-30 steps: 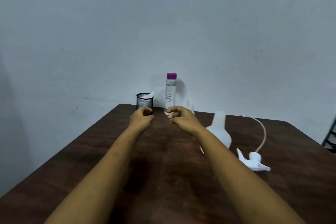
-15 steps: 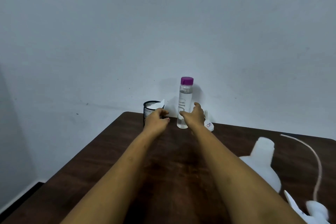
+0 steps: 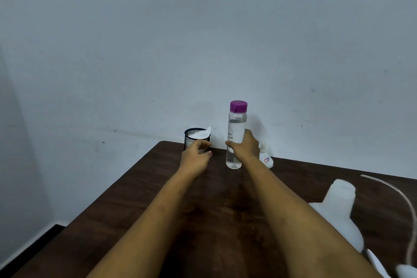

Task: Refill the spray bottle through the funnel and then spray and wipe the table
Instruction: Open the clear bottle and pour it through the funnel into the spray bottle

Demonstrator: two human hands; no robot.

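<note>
A clear water bottle [image 3: 237, 124] with a purple cap stands upright at the far edge of the dark wooden table [image 3: 140, 210]. My right hand [image 3: 244, 148] wraps round its lower half. My left hand [image 3: 195, 156] is loosely curled just in front of a black mesh cup [image 3: 191, 136] holding white paper, and holds nothing. The white spray bottle body [image 3: 338, 205] lies open-necked on its side at the right. Its trigger head [image 3: 404, 269] with a long thin tube [image 3: 401, 196] lies at the bottom right corner. No funnel shows.
A small white dropper bottle [image 3: 266, 156] stands just right of the water bottle, behind my right wrist. A pale wall rises directly behind the table's far edge. The table's left edge drops to the floor.
Both hands reached farther toward the back edge. My right hand went from touching the water bottle's base to wrapping round it. The view shifted left and closer.
</note>
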